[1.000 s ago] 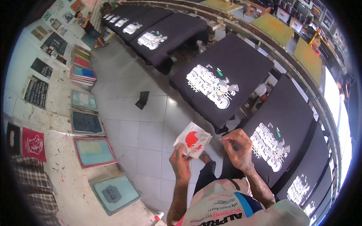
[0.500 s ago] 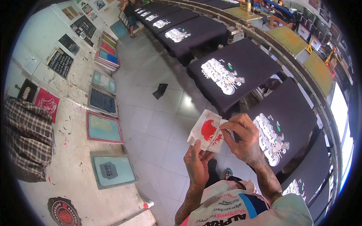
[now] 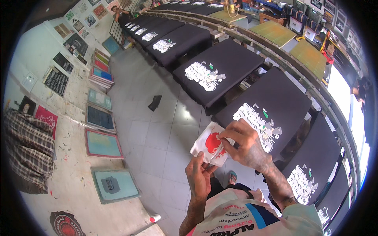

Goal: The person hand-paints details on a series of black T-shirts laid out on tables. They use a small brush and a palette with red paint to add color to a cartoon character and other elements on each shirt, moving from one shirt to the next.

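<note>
A folded white paper [image 3: 205,142] with a red splattered print is held up in front of me. My left hand [image 3: 200,177] grips it from below, thumb on its front. My right hand [image 3: 243,144] is closed at the paper's right side, thumb and forefinger pinched on it, partly covering the red print. Just beyond the hands lies a black shirt [image 3: 275,94] spread on a platen, printed with white lettering and small green and grey shapes.
More black printed shirts [image 3: 218,67] line a railed bench to my right. Screen frames [image 3: 104,143] lean along the left wall beside a plaid cloth [image 3: 27,153]. Another person [image 3: 121,19] stands at the far end. A dark scrap [image 3: 154,102] lies on the tiled floor.
My right hand has moved left onto the paper and pinches it; a second ago it was apart from it. The view has shifted along the row of shirts.
</note>
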Motion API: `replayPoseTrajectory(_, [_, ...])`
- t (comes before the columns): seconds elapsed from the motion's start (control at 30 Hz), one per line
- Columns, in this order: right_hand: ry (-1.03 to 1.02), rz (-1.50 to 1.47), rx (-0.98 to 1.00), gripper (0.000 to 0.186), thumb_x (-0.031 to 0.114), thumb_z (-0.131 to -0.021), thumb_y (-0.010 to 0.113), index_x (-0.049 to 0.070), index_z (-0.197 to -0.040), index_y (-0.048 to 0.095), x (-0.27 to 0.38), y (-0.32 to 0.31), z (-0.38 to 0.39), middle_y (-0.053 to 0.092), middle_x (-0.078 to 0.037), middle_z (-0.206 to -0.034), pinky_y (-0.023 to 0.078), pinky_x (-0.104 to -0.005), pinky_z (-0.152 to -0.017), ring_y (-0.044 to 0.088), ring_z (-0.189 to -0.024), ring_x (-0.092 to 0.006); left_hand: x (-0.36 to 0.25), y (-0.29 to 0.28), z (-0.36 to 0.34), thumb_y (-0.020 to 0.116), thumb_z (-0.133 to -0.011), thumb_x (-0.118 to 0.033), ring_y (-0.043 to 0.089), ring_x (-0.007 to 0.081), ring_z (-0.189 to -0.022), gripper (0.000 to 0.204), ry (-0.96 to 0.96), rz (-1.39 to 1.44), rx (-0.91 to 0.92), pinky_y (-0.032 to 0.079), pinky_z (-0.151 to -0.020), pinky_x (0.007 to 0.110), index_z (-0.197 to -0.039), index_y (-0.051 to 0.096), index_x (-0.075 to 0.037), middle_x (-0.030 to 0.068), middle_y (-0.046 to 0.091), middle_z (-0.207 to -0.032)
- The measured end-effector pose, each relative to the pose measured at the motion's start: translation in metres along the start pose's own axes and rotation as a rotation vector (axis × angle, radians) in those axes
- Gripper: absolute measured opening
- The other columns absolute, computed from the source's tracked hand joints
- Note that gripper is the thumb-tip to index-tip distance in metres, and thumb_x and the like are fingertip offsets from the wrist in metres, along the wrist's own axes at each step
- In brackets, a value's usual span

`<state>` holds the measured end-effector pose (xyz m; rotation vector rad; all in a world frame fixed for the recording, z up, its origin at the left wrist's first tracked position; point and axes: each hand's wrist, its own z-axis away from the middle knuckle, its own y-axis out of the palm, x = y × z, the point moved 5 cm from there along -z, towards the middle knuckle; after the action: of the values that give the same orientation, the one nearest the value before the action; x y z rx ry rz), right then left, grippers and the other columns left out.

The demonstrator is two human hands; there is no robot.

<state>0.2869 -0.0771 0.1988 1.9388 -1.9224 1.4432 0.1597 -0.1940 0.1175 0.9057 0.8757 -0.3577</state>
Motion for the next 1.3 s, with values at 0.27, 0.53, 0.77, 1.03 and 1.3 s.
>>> replayPoseTrajectory(0.27, [0.015,-0.022,-0.02,0.021,-0.003,-0.074,0.076,0.003,-0.094,0.075,0.007,-0.01,0.008,0.065,-0.008,-0.09,0.056,-0.0342,-0.069,0.062,-0.083,-0.0225,-0.004,-0.001,0.009,0.057,-0.1,-0.028,0.07,0.0248,-0.104,0.045,0.007,-0.019,0.022,0.063,-0.084,0.04,-0.129,0.053,0.007,0.0174,0.067,-0.118])
replayPoseTrajectory(0.53, [0.299,-0.674,-0.173,0.014,-0.004,-0.088,0.07,0.002,-0.1,0.072,-0.009,0.001,0.062,0.065,-0.006,-0.097,0.051,-0.0299,-0.077,0.062,-0.089,-0.0136,0.003,-0.041,0.014,0.055,-0.101,-0.027,0.068,0.0262,-0.105,0.042,0.078,0.033,-0.124,0.062,-0.085,0.041,-0.128,0.054,0.005,0.0178,0.065,-0.12])
replayPoseTrajectory(0.77, [0.659,-0.698,-0.588,0.008,-0.002,-0.097,0.061,0.0,-0.102,0.066,-0.097,-0.007,0.174,0.062,-0.005,-0.1,0.047,-0.0237,-0.072,0.057,-0.083,-0.0072,0.051,-0.099,0.007,0.052,-0.102,-0.03,0.064,0.0236,-0.114,0.046,0.013,0.06,-0.188,0.056,-0.095,0.037,-0.135,0.05,0.002,0.0149,0.063,-0.129])
replayPoseTrajectory(1.03, [0.667,0.02,-0.467,0.006,-0.002,-0.089,0.066,-0.002,-0.095,0.066,-0.225,-0.056,0.223,0.061,-0.008,-0.087,0.05,-0.0298,-0.07,0.06,-0.075,-0.0154,0.113,-0.135,0.004,0.052,-0.101,-0.03,0.066,0.0184,-0.107,0.038,-0.202,-0.01,-0.338,0.058,-0.085,0.035,-0.131,0.056,-0.006,0.0069,0.067,-0.123])
replayPoseTrajectory(1.3, [0.593,0.068,-0.312,0.016,-0.008,-0.083,0.07,-0.002,-0.098,0.069,-0.292,-0.032,0.232,0.063,-0.011,-0.093,0.064,-0.0318,-0.075,0.07,-0.083,-0.0218,0.153,-0.151,-0.027,0.053,-0.099,-0.034,0.07,0.0166,-0.096,0.034,-0.302,-0.084,-0.441,0.058,-0.072,0.033,-0.125,0.06,-0.014,-0.0002,0.07,-0.117])
